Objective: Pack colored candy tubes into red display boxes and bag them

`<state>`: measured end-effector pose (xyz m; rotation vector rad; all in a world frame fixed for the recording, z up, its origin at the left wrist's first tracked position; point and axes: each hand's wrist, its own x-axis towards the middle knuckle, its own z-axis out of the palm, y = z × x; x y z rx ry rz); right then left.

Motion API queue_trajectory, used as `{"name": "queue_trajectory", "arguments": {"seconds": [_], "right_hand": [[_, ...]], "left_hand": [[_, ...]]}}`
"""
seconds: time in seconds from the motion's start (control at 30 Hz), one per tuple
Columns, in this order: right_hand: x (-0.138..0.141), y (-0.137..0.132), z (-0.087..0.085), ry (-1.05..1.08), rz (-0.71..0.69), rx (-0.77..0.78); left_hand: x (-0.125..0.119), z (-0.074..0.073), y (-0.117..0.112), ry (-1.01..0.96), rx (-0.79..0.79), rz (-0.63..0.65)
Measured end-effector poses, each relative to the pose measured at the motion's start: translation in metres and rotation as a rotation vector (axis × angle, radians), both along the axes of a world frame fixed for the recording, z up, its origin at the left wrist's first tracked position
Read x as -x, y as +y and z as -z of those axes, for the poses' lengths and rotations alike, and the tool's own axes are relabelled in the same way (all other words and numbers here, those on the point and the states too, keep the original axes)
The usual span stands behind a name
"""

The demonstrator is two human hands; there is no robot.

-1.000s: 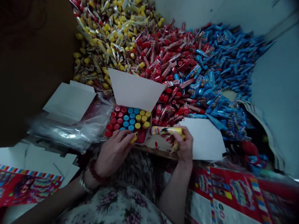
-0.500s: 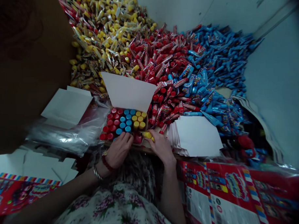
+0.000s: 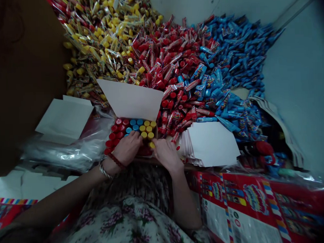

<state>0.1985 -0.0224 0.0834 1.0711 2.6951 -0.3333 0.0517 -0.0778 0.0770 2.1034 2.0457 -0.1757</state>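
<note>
An open box holds rows of upright tubes with red caps [image 3: 112, 136], blue caps [image 3: 136, 127] and yellow caps [image 3: 149, 129]; its white lid flap [image 3: 132, 99] stands raised at the back. My left hand [image 3: 128, 147] reaches over the blue-capped rows, its fingers bent down and close together; their tips are hidden. At the box's right front, my right hand [image 3: 167, 153] pinches a yellow-capped tube [image 3: 152, 145], low beside the yellow rows. My hands cover much of the box's front.
Behind the box lie heaps of yellow tubes [image 3: 106, 42], red tubes [image 3: 170, 57] and blue tubes [image 3: 236, 51]. White folded cartons [image 3: 214, 144] stack to the right, with another white carton [image 3: 65, 119] and clear plastic [image 3: 69, 149] at left. Printed red packaging [image 3: 241, 200] lies at front right.
My right hand has moved left and in toward the box with the yellow-capped tube, now mostly hidden by the fingers. My left hand now covers more blue caps. The whole view has shifted slightly.
</note>
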Motion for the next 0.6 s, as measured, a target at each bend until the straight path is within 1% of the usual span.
{"name": "queue_trajectory", "arguments": {"seconds": [0.07,0.23,0.33,0.43,0.53,0.6], "right_hand": [[-0.002,-0.001,0.003,0.017,0.006,0.028],[-0.014,0.009,0.009,0.046,0.087,0.148],[-0.018,0.015,0.008,0.019,0.087,0.158],[-0.011,0.014,0.004,-0.005,0.041,0.117],[0.002,0.009,0.0,-0.013,0.012,0.045],[0.011,0.006,-0.002,-0.028,-0.011,0.023]], "left_hand": [[-0.003,0.003,-0.008,0.026,-0.03,0.012],[-0.019,0.015,-0.032,0.103,-0.103,0.143],[-0.021,0.02,-0.04,0.142,-0.139,0.178],[-0.019,0.018,-0.037,0.146,-0.112,0.183],[-0.019,0.012,-0.023,0.123,-0.064,0.152],[-0.019,0.01,-0.012,0.088,-0.059,0.126]]}}
